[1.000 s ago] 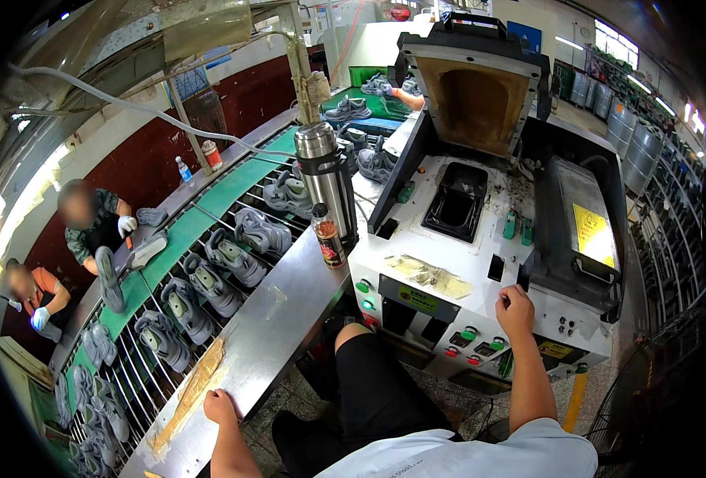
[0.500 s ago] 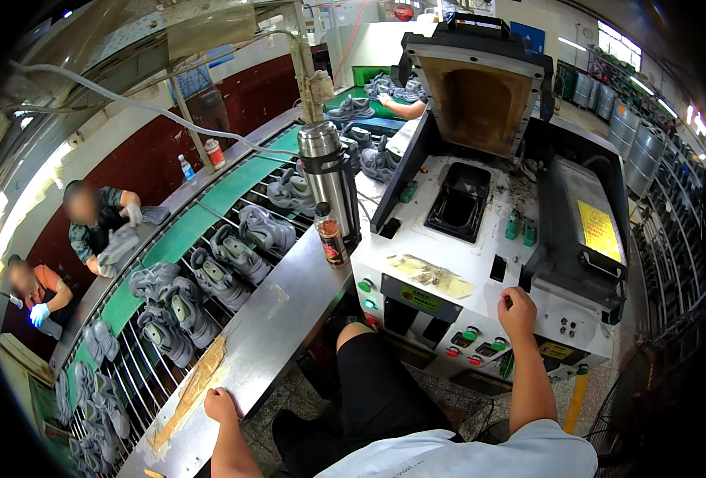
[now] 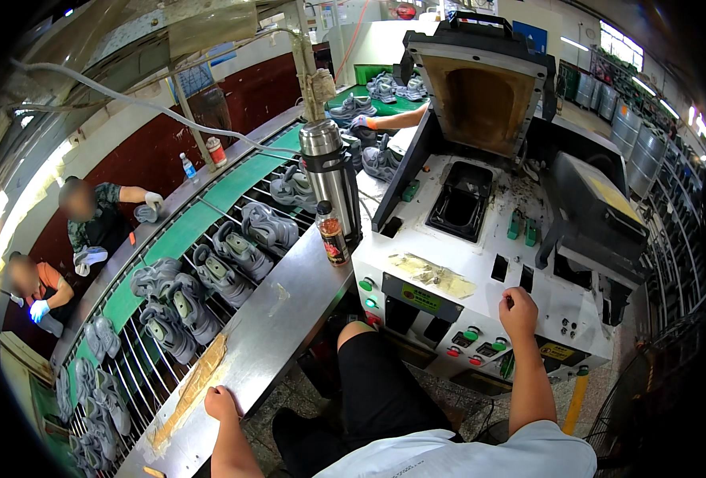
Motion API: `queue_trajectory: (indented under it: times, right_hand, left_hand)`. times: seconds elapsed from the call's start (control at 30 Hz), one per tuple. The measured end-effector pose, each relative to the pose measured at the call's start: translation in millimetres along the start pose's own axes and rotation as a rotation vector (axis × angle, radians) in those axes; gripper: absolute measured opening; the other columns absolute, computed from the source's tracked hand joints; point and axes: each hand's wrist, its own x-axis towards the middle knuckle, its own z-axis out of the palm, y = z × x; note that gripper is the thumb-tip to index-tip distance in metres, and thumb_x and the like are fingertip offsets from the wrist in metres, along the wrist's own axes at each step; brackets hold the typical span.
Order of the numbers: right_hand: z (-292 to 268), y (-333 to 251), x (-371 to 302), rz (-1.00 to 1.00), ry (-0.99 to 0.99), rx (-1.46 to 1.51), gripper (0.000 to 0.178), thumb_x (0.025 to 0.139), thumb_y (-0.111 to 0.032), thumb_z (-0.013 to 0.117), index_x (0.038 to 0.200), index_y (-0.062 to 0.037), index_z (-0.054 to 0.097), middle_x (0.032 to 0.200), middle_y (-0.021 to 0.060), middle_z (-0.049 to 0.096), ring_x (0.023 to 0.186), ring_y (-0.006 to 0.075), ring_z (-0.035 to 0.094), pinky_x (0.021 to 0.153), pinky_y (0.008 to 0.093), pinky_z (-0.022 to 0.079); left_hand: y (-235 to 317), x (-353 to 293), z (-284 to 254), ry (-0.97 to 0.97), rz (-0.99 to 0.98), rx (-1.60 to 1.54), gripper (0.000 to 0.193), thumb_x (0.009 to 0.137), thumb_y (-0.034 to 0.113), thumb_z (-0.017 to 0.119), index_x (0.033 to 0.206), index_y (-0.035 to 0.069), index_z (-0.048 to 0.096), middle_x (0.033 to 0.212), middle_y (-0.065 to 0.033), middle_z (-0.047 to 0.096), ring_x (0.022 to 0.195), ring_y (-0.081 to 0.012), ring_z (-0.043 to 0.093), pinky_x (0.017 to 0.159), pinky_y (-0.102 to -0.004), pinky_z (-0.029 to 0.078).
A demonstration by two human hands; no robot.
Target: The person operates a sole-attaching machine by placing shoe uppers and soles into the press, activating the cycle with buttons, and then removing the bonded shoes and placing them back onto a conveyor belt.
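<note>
My left hand (image 3: pixel 222 403) rests closed at the near edge of the metal ledge (image 3: pixel 271 338), beside a strip of torn brown tape (image 3: pixel 193 384). Nothing shows in its fingers. Curled into a fist, my right hand (image 3: pixel 518 312) is at the front edge of the white machine (image 3: pixel 369 263), above its green and red buttons (image 3: pixel 471 333); I see nothing held. The machine's left lid (image 3: pixel 480 99) stands raised over a dark shoe-shaped well (image 3: pixel 458 203). On its right side, a black cover (image 3: pixel 596 211) is tilted up, with an opening under it.
A steel thermos (image 3: pixel 325 171) and a bottle with red contents (image 3: pixel 332 235) stand on the ledge. Grey shoes (image 3: pixel 222 275) line the roller rack beside a green conveyor belt (image 3: pixel 201 223). Two co-workers (image 3: pixel 102 219) sit beyond it; another person's arm (image 3: pixel 397 119) reaches in behind the machine.
The machine's right cover has swung up and outward. The farther co-worker's hands have moved apart, and the arm behind the machine has shifted left onto the shoes. My hands have stayed put.
</note>
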Motion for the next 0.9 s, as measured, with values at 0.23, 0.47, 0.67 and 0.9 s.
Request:
queue_trajectory:
  times: [0.23,0.47,0.67,0.9]
  right_hand:
    - [0,0,1,-0.026,-0.005,-0.031,0.011,0.07,-0.003,0.064,0.078,-0.0079,0.058,0.08,0.0062,0.061,0.074,0.0271,0.061,0.063,0.0362,0.05]
    - [-9,-6,4,-0.146,-0.039,0.073,0.016,0.07,0.0,0.062,0.085,-0.0069,0.062,0.089,0.0089,0.062,0.084,0.0293,0.06,0.073,0.0378,0.05]
    - [-16,-7,6,-0.132,-0.159,0.103,0.02,0.071,0.003,0.062,0.089,-0.0062,0.064,0.095,0.011,0.061,0.086,0.0305,0.061,0.073,0.0366,0.05]
    - [-14,-4,5,-0.136,-0.151,0.11,0.02,0.07,0.003,0.062,0.088,-0.0065,0.063,0.093,0.0107,0.061,0.084,0.0302,0.061,0.07,0.0366,0.051]
  left_hand:
    - [-3,1,2,0.004,0.002,0.018,0.029,0.082,0.024,0.054,0.063,0.002,0.055,0.066,-0.0176,0.059,0.063,-0.0355,0.057,0.06,-0.0455,0.044]
    - [-2,0,1,-0.005,-0.01,0.021,0.03,0.082,0.024,0.054,0.063,0.001,0.054,0.065,-0.0177,0.059,0.063,-0.0354,0.057,0.06,-0.0452,0.044]
    - [-5,2,2,-0.001,-0.01,0.036,0.029,0.082,0.024,0.054,0.063,0.001,0.054,0.066,-0.0178,0.059,0.063,-0.0357,0.057,0.06,-0.0453,0.044]
    - [-7,1,2,0.004,-0.001,0.038,0.028,0.082,0.023,0.054,0.064,0.002,0.056,0.066,-0.0181,0.06,0.062,-0.036,0.057,0.06,-0.0458,0.045]
